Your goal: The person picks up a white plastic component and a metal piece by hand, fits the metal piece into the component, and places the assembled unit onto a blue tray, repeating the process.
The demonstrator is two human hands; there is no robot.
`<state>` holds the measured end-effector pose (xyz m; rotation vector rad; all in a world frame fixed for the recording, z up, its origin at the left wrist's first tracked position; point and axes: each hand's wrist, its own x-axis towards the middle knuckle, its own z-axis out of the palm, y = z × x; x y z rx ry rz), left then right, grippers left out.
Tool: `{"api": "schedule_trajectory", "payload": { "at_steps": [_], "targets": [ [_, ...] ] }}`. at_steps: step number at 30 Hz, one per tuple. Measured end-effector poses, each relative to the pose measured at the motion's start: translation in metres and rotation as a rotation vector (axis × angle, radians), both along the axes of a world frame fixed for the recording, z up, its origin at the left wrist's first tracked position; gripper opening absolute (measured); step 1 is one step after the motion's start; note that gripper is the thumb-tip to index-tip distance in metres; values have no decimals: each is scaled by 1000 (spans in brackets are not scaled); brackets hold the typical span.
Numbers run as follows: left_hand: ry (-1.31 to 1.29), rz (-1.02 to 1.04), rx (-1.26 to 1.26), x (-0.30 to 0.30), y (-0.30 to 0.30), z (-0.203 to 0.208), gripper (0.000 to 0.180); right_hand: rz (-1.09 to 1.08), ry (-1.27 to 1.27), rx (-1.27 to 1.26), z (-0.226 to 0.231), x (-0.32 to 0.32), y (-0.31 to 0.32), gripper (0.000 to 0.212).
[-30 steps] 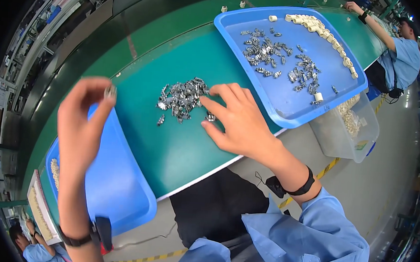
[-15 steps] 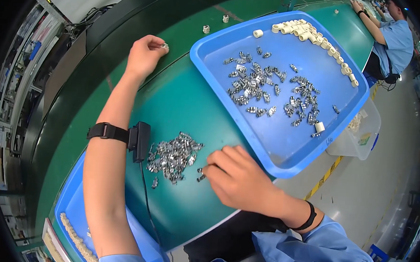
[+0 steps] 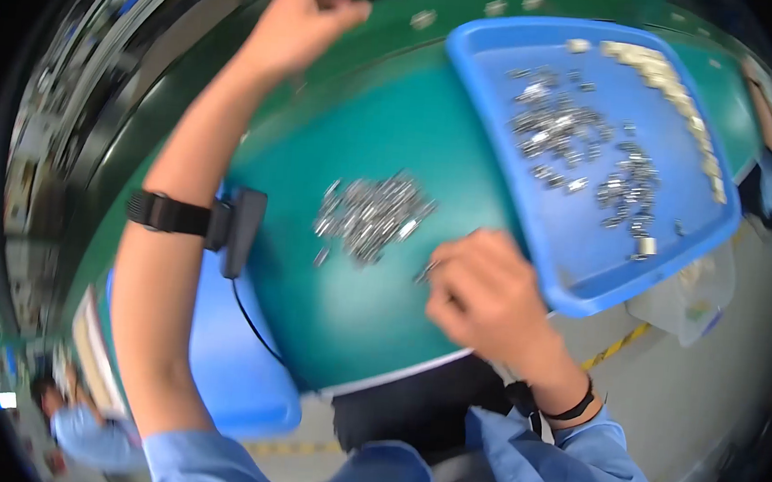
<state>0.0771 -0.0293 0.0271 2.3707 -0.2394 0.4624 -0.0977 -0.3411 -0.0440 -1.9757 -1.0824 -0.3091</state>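
Observation:
My left hand [image 3: 307, 21] is stretched far out over the dark green strip beyond the table edge. Its thumb stands apart from the curled fingers, and nothing shows between them, though motion blurs the hand. Low over the green table, my right hand [image 3: 490, 293] has its fingers closed in a pinch on a small metal part [image 3: 425, 271]. A heap of similar shiny metal parts [image 3: 375, 215] lies on the table to the left of that hand. More metal parts [image 3: 559, 128] are scattered in the blue tray [image 3: 523, 197] at the right.
White cylindrical pieces [image 3: 674, 87] line the tray's far right side. Small pale pieces [image 3: 422, 19] sit on the far green strip. Another blue tray [image 3: 244, 356] is under my left forearm, near a cable [image 3: 255, 323]. A clear bin [image 3: 691, 294] stands beyond the right tray; co-workers are at both sides.
My left hand has moved farther out, and the small piece earlier at its fingertips no longer shows. The whole view has shifted and blurred. My right hand stays near the heap, still pinching.

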Motion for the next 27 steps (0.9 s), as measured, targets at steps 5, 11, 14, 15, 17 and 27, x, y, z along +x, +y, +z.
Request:
{"api": "schedule_trajectory", "payload": {
  "at_steps": [5,11,14,15,17,27],
  "targets": [
    [171,5,11,-173,47,115,30,42,-22,39,6,3,2,20],
    [371,507,165,-399,136,107,18,8,96,48,4,-7,7,25],
    [391,760,607,-470,166,62,20,-1,70,17,4,-11,9,24],
    [378,762,604,-484,168,46,20,-8,60,-2,5,-12,9,24],
    [346,889,718,-501,175,20,17,-3,37,-8,3,-13,6,23],
    [250,930,763,-494,212,-35,20,24,31,43,7,-10,2,15]
  ]
}}
